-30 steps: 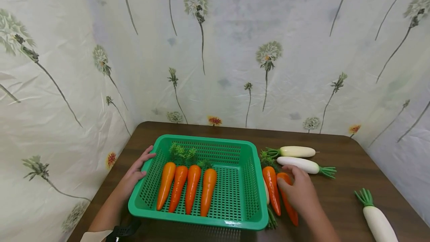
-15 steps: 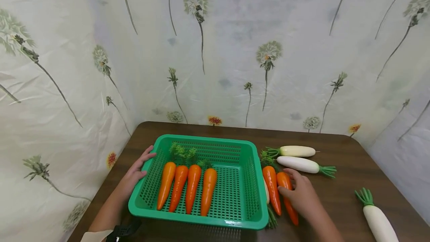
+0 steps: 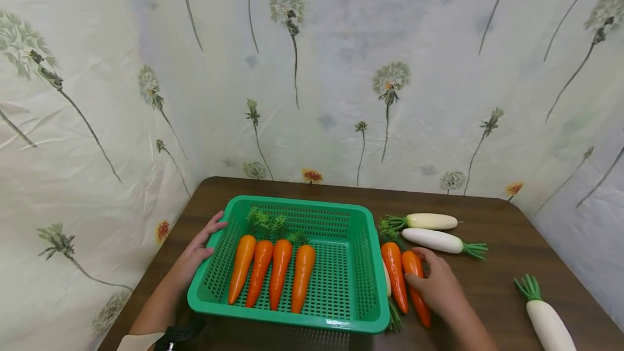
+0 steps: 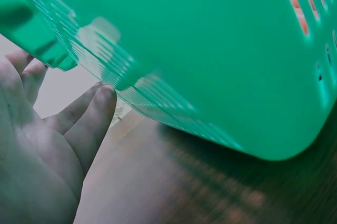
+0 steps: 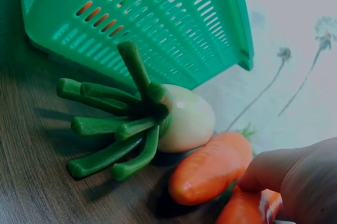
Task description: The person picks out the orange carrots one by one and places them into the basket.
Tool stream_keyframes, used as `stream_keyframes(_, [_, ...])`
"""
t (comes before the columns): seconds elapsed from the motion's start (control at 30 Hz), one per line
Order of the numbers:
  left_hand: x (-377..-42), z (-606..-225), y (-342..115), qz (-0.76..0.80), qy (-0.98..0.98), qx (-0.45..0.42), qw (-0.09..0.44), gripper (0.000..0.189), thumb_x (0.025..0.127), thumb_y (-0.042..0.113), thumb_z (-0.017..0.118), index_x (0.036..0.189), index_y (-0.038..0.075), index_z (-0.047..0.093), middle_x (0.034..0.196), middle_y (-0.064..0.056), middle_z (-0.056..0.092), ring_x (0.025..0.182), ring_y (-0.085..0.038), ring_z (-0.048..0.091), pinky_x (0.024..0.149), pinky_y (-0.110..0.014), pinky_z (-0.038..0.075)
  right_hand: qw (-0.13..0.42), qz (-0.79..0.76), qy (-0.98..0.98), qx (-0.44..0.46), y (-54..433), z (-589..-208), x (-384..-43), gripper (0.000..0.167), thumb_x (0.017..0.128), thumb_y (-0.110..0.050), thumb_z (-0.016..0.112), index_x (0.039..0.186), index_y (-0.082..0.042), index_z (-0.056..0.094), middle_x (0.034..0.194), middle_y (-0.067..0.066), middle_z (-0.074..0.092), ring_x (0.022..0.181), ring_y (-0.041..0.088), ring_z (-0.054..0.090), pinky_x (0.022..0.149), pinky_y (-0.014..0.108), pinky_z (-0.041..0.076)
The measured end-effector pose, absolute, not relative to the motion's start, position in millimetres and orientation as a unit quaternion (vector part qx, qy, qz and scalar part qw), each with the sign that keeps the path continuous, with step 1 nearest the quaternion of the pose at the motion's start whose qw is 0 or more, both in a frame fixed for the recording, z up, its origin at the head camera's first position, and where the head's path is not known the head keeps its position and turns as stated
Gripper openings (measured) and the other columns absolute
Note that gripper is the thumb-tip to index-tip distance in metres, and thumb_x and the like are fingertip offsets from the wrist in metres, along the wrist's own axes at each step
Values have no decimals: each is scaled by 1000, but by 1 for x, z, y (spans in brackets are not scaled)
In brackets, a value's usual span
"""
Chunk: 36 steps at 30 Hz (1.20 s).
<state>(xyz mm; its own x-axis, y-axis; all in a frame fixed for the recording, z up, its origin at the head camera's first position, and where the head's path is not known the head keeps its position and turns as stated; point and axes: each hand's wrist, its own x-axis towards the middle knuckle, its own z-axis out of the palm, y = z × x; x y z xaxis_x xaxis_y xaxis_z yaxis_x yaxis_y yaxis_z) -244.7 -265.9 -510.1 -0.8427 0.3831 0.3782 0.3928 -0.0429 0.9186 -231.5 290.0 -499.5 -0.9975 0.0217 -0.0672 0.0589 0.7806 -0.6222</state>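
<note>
My right hand point(image 3: 441, 283) pinches an orange carrot point(image 3: 420, 307) lying on the table, thumb on its near left side and fingers over its far right side. Close on its left lies another carrot point(image 3: 396, 280). In the right wrist view my thumb point(image 5: 263, 171) presses on the held carrot point(image 5: 243, 208), and a white radish point(image 5: 189, 118) with thick green stalks lies between the basket and the other carrot. My left hand point(image 3: 192, 256) rests on the left side of a green plastic basket point(image 3: 287, 318), its fingers extended; the left wrist view shows fingertips point(image 4: 107, 91) at the basket wall.
Four-sided and slotted, the basket holds several carrots point(image 3: 278, 275) in a row, leafy ends away from me. Two white radishes point(image 3: 431, 221) lie behind my right hand, and one more radish point(image 3: 551, 324) lies at the right of the brown table point(image 3: 492, 264). A flower-patterned curtain point(image 3: 331, 96) hangs behind.
My right hand's fingers have settled around the right-hand carrot, whose lower tip has shifted slightly left. My left hand and the basket have stayed in place.
</note>
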Motion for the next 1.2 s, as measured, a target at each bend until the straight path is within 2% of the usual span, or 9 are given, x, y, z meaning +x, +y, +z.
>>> stream_keyframes(0.07, [-245,-510,-266,-666,-691,-282,3,51,102,-4,31,152,-15,29,176,-15,-1,151,11,17,110,-13,34,30,-335,941,24,290,-500,-231,69,95,-29,74,153,-5,45,147,30,50,132,48,50,101,66,43])
stream_keyframes(0.2, [-244,-509,-265,-662,-696,-279,4,52,101,-4,30,152,-14,29,177,-14,0,151,11,17,111,-13,33,33,-348,937,29,290,-501,-231,69,95,-30,73,153,-5,44,148,30,50,133,48,49,102,66,43])
stream_keyframes(0.33, [-244,-508,-266,-660,-696,-282,9,51,102,-4,30,153,-14,31,177,-6,5,151,11,17,111,-12,32,30,-351,935,28,290,-501,-231,69,95,-29,73,153,-4,45,148,30,50,132,47,50,101,65,44])
stream_keyframes(0.43, [-244,-508,-266,-663,-690,-289,8,50,103,-4,30,152,-14,30,177,-3,7,151,11,17,111,-12,32,31,-351,935,31,290,-501,-231,69,95,-29,74,152,-4,45,148,30,50,129,44,52,98,61,47])
stream_keyframes(0.67, [-245,-509,-265,-670,-687,-282,-2,51,103,-3,31,153,-14,30,177,-6,4,150,12,17,111,-13,33,32,-358,932,44,289,-501,-230,67,94,-27,74,150,-2,45,145,30,51,109,34,60,83,44,53])
stream_keyframes(0.77, [-245,-508,-265,-670,-687,-280,-1,51,103,-3,31,153,-14,30,177,-6,4,150,12,18,110,-13,34,27,-373,926,44,288,-501,-231,65,95,-23,72,150,-2,44,144,31,51,107,34,62,80,41,54])
stream_keyframes(1.0, [-244,-509,-266,-669,-691,-275,1,51,103,-3,31,153,-13,30,177,-5,4,150,12,18,110,-13,35,13,-406,912,51,286,-499,-231,68,97,-22,69,154,-1,40,147,31,49,116,41,63,85,48,57])
stream_keyframes(1.2, [-245,-511,-266,-667,-693,-273,2,51,102,-4,31,152,-14,30,177,-11,2,150,12,17,110,-12,33,0,-403,914,53,284,-497,-229,69,98,-25,68,155,-2,40,149,30,47,119,45,61,92,55,54])
